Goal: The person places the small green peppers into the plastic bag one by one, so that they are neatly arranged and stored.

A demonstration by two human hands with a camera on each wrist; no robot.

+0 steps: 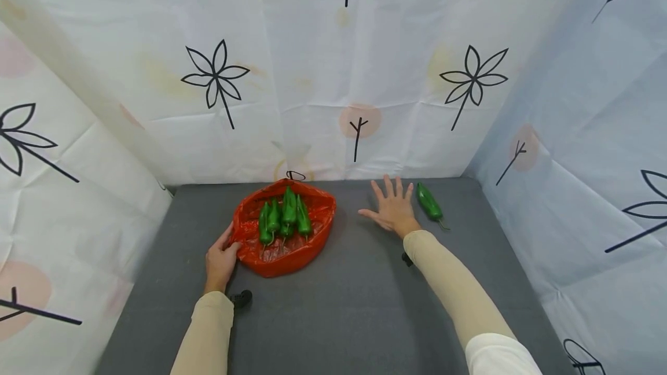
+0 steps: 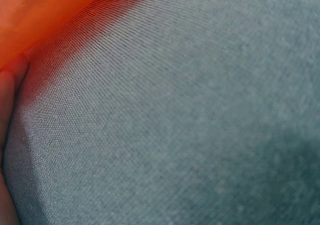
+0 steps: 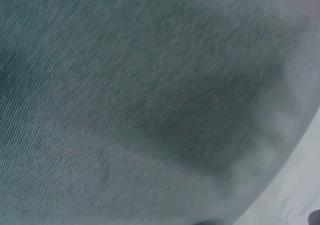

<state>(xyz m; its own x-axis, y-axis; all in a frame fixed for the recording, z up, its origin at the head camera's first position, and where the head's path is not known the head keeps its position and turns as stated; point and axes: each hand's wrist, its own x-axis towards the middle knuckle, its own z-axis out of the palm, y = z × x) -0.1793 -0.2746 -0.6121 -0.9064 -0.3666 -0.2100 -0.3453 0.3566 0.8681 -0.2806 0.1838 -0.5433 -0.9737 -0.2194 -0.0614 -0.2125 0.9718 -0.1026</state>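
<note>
A red plastic bag lies spread wide at its mouth on the left of the grey table, with several green chili peppers heaped inside. My left hand pinches the bag's left rim between thumb and fingers. In the left wrist view, the bag fills the upper left corner, with part of my left hand below it. My right hand, fingers spread and holding nothing, hovers just left of a single green chili pepper. The right wrist view shows neither the hand nor a pepper.
The grey table ends at a white patterned cloth at the back. Similar cloth hangs along the left side and the right side.
</note>
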